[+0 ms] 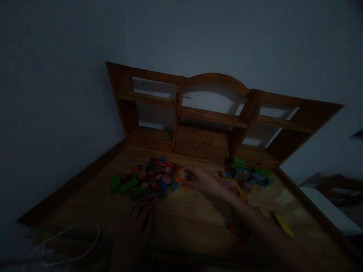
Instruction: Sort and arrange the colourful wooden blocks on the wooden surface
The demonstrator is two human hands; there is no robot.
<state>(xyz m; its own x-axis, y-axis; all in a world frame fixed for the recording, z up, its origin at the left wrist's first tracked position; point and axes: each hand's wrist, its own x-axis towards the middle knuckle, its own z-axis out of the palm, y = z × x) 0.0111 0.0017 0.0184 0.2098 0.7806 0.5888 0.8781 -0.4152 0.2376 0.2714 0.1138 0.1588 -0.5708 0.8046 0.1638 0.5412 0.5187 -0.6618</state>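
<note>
Head view, dim light: the right hand (198,179) reaches across the wooden desk (181,223), its fingers closed around a small orange block (180,175) at the right edge of a loose pile of coloured blocks (144,177), red, green, blue and pink. The left hand (138,223) lies flat on the desk with fingers together, just below that pile. A second cluster of blocks (246,174) lies to the right beneath the desk's shelf unit (210,113), whose compartments show only the pale wall behind, and a yellow piece (283,224) lies apart near the forearm.

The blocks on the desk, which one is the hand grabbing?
The orange block at the right edge of the left pile. The right hand has its fingertips on it; the other blocks lie untouched.
</note>
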